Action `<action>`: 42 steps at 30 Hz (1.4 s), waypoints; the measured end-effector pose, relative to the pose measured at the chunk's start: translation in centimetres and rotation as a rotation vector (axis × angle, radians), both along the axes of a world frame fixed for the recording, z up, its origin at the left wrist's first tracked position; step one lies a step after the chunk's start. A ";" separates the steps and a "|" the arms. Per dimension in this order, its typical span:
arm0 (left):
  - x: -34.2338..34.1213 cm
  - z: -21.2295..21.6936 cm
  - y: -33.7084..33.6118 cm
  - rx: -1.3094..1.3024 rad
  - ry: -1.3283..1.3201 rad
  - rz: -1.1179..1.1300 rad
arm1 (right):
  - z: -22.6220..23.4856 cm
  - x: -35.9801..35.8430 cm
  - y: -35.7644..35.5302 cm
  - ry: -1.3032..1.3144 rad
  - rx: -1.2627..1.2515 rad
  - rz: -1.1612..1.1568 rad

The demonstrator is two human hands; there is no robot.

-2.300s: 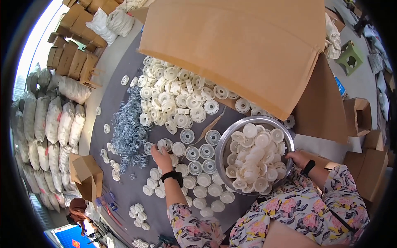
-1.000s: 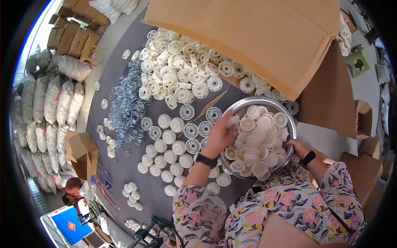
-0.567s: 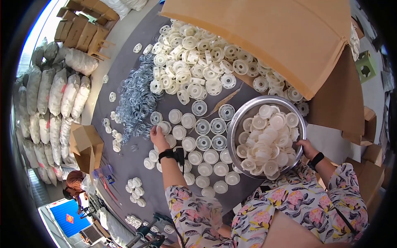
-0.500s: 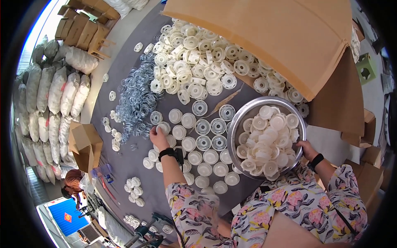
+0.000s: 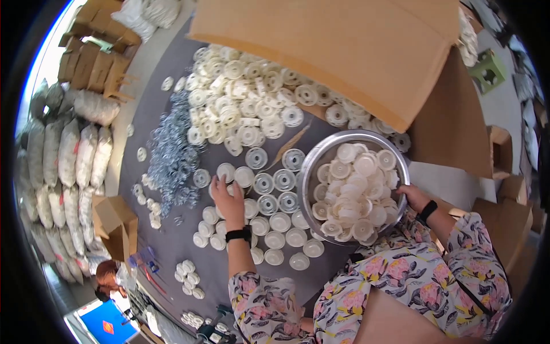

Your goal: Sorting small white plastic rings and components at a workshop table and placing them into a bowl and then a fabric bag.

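My left hand [image 5: 228,202] reaches over rows of round white plastic pieces, its fingers apart and resting on or just above a white disc [image 5: 243,176] and its neighbours. Part of what lies beneath the palm is hidden. Beside these discs stand several white rings with metal coils inside [image 5: 263,183]. My right hand [image 5: 413,197] grips the right rim of a round metal basin [image 5: 308,166]. White plastic caps [image 5: 358,186] are heaped in the basin, which sits at the right over the table's near edge.
A heap of white plastic wheels [image 5: 246,103] spills from a large cardboard box [image 5: 338,46] at the back. Left of it lies a pile of metal springs [image 5: 172,155]. Small groups of white parts [image 5: 188,278] dot the grey table [image 5: 172,241]. Stuffed sacks [image 5: 69,152] line the left wall.
My left hand has shifted right across the discs, its fingers now more spread. My right hand stays on the basin's rim. The whole view has moved slightly.
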State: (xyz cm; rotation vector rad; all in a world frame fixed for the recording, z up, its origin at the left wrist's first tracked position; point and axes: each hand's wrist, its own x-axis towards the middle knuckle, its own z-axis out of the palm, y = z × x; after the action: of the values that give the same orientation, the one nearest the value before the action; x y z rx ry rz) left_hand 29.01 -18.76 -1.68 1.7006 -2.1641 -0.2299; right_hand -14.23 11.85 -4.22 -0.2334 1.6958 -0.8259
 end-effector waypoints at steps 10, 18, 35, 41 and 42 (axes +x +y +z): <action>-20.7 2.1 7.0 0.473 0.048 -0.744 | 2.1 1.3 -1.5 -0.150 -0.031 -0.133; -13.7 2.6 5.8 0.803 1.045 -0.291 | -0.4 0.6 -0.3 -0.111 -0.073 -0.147; 8.0 -3.7 -9.3 0.073 0.028 0.651 | 2.8 1.0 -1.2 -0.104 0.016 -0.152; 8.7 -5.5 -8.6 -0.171 -0.224 0.168 | 1.3 0.6 -0.4 -0.082 0.033 -0.128; 9.6 -5.6 -8.4 -0.200 -0.338 0.172 | 1.6 0.9 -0.8 -0.075 0.025 -0.129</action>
State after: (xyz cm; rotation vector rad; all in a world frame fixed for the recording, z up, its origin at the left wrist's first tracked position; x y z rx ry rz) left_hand 38.59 -27.19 -7.31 1.9015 -2.1595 0.3327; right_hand -13.37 11.07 -2.60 -0.0754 1.6623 -0.8972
